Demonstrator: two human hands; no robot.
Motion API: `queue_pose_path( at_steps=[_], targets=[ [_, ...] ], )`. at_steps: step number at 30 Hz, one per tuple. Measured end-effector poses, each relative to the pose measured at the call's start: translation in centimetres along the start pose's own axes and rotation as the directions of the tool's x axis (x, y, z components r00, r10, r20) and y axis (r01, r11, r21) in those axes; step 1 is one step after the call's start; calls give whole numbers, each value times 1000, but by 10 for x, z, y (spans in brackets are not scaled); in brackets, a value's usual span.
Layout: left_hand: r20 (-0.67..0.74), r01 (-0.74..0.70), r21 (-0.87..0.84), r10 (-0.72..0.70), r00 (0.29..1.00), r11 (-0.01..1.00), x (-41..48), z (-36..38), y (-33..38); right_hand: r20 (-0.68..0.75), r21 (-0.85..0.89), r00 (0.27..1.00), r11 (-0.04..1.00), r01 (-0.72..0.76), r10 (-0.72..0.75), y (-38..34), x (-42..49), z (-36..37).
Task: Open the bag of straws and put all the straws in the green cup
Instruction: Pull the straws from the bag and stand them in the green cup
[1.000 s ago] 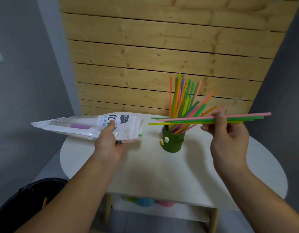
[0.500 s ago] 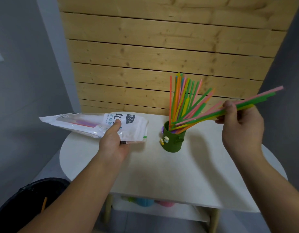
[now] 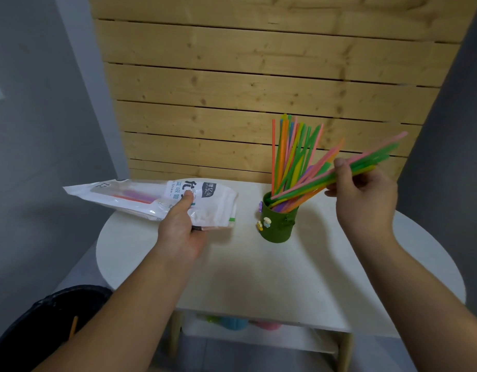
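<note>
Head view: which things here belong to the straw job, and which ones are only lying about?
Belong to the job:
- bag of straws, some straws inside, gripped by the left hand
- bunch of straws, held by the right hand
- green cup with standing straws

Only lying about:
- black bin, lower left
- coloured items on the shelf under the white table

The left hand (image 3: 182, 229) shows only its thumb and back; its fingers lie hidden under the bag (image 3: 218, 208), and the thumb covers part of the print. The bagged straws (image 3: 136, 196) show dimly through the plastic. The green cup (image 3: 279, 226) hides the lower ends of the cup's straws (image 3: 287, 157), and its small figures (image 3: 265, 222) are too small to tell. The held straws (image 3: 371, 161) in the right hand (image 3: 366, 202) blur at their upper tips. The picture's edge cuts the black bin (image 3: 44, 318). The table (image 3: 258, 277) half hides blurred coloured things (image 3: 233, 323) beneath.
</note>
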State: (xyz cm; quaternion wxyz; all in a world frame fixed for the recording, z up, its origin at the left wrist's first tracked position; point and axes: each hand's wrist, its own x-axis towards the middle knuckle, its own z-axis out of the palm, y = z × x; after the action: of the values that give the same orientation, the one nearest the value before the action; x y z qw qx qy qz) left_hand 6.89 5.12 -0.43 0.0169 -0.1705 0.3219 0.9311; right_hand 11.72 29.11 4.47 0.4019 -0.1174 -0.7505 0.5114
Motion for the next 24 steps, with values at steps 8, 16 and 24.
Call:
queue_pose_path(
  at_steps=[8, 16, 24],
  targets=[
    [30, -5, 4, 5, 1000, 1000, -1, 0, -4, 209, -125, 978, 992, 13, 14, 13, -3, 4],
    [33, -14, 18, 13, 999, 1000, -2, -1, -2, 283, -222, 957, 975, -1, 66, 17, 4, 18],
    [29, -7, 1, 7, 1000, 1000, -5, 1, -3, 363, -207, 925, 978, -35, 110, 27, -1, 23]
  ],
)
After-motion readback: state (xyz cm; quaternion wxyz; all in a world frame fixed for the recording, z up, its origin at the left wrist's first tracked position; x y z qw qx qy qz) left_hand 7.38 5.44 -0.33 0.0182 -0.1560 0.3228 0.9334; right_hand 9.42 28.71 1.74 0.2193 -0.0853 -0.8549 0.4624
